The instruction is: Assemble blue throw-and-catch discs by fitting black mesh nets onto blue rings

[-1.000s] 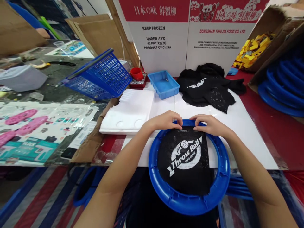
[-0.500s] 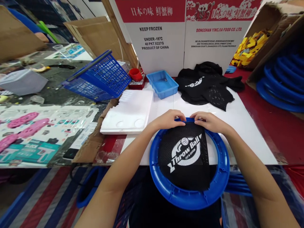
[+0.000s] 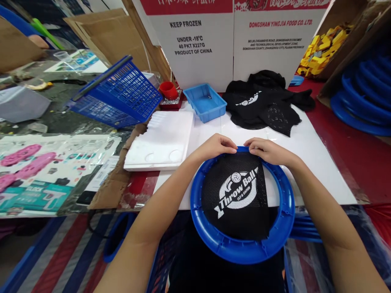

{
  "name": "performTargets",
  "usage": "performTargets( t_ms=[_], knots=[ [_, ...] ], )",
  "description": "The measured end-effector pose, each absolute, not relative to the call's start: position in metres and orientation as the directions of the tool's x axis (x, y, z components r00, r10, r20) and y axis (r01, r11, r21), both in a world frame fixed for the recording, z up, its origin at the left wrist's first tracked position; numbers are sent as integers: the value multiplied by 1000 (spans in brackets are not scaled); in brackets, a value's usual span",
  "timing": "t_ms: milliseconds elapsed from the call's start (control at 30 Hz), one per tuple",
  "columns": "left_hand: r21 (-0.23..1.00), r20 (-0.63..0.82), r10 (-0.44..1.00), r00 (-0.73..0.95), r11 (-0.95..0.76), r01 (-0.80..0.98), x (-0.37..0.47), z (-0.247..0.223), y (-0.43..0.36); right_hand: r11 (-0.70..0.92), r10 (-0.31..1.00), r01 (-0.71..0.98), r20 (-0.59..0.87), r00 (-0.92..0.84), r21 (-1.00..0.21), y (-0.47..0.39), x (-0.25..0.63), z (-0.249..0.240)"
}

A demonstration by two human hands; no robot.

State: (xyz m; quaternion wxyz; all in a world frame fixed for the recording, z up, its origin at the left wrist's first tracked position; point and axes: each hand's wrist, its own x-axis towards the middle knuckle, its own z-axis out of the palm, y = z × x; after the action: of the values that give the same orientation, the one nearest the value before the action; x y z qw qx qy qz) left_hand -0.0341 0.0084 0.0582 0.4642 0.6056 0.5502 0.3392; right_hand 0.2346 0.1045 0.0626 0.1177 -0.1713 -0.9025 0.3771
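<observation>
A blue plastic ring (image 3: 244,253) rests over the table's front edge, tilted toward me. Black mesh fabric (image 3: 236,221) with a white "Throw Ball" print lies across it, leaving a gap along the right side. My left hand (image 3: 220,145) pinches the top rim and the mesh edge, left of centre. Close beside it, my right hand (image 3: 265,150) grips the same rim, fingers bent over it. Further back on the white board lies a pile of black mesh pieces (image 3: 259,108).
Left of the ring is a white foam block (image 3: 161,140). Behind stand a light blue tray (image 3: 206,106), a red cup (image 3: 168,90) and a tipped blue basket (image 3: 119,97). Blue rings (image 3: 363,101) are stacked at right, near yellow pieces (image 3: 324,51).
The view has shifted slightly, so the table items sit a little higher and further left. Both hands remain at the ring's top, with the fingers slightly shifted.
</observation>
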Motion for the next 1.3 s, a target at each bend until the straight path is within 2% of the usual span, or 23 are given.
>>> performTargets(
  t_ms=[100,267,567,767,900,1300],
  knots=[
    [954,-158,977,140,114,278,-40,53,13,675,408,218,110,-906,-705,104,232,61],
    [948,-182,966,183,123,292,-50,54,17,702,412,213,143,-900,-680,104,230,60],
    [936,-127,973,192,54,348,-46,48,18,706,425,226,146,-893,-672,103,229,64],
    [909,-69,973,220,-29,416,-38,57,14,623,511,240,155,-846,-744,98,222,64],
    [876,-29,967,252,-97,472,-27,62,12,667,448,183,192,-873,-723,92,212,63],
    [835,-27,984,177,-76,545,-14,55,11,600,502,206,163,-849,-773,91,209,54]
  ],
)
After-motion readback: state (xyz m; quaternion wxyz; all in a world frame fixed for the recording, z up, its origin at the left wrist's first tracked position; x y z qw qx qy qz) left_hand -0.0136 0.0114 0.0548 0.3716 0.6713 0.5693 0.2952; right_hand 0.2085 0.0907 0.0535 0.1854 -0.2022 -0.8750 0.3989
